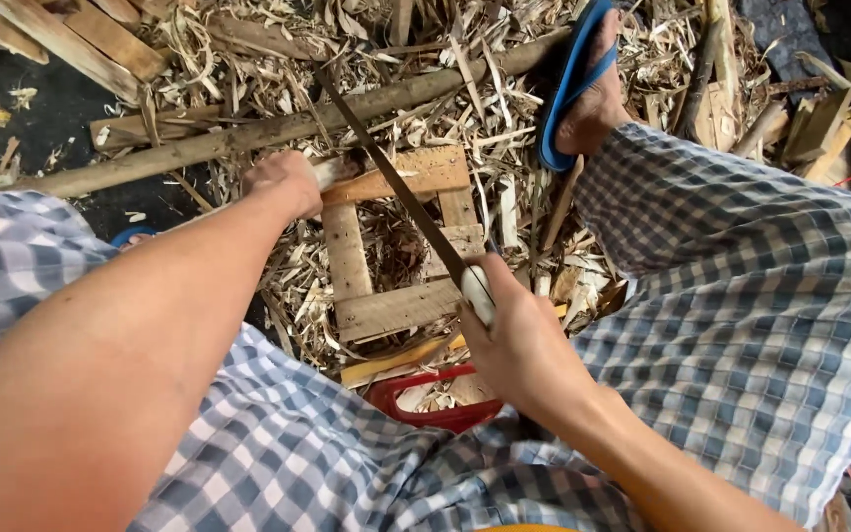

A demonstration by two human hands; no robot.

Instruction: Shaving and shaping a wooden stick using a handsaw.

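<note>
The long thin blade (386, 167), stiff yet likely whippy, crosses a pale stick (332, 172) on the wooden frame's (396, 305) far edge. Right hand (519, 345) clenches its white handle (478, 293); left hand (283, 182) grips the stick amid shavings (248, 59).

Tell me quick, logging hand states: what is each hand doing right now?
Left hand: closed around a pale stick resting on the wooden frame.
Right hand: closed on the white handle of the saw.
</note>
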